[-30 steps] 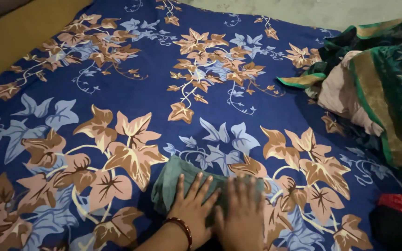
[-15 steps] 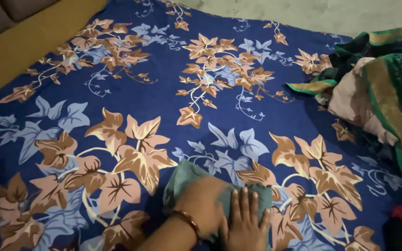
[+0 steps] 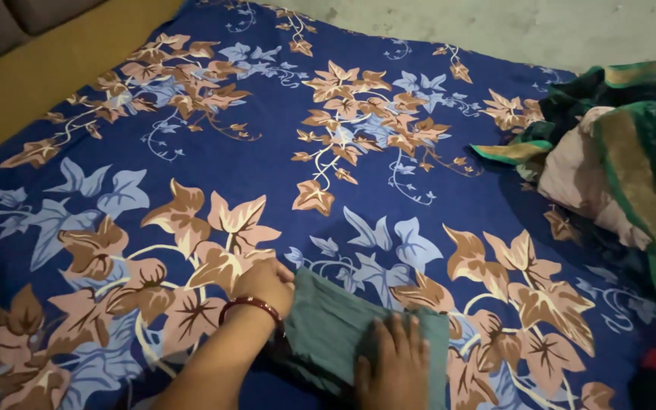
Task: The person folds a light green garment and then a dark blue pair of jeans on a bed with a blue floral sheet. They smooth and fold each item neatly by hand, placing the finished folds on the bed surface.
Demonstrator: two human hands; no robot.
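Left hand (image 3: 266,282) has slid to the folded teal cloth's (image 3: 335,330) left edge on the bed, fingers curled on it; our right hand (image 3: 393,368) presses flat, fingers open. Cloth looks light, limp; we'd pinch the folded edges

packages: none in view
labels: none in view
signs: none in view
screens: none in view

A folded grey-green cloth (image 3: 335,326) is lying flat on a blue bedsheet (image 3: 267,159) patterned with leaves, near its front edge. Its upper-left corner is showing crisp, and its right edge is sitting over a brown leaf print.
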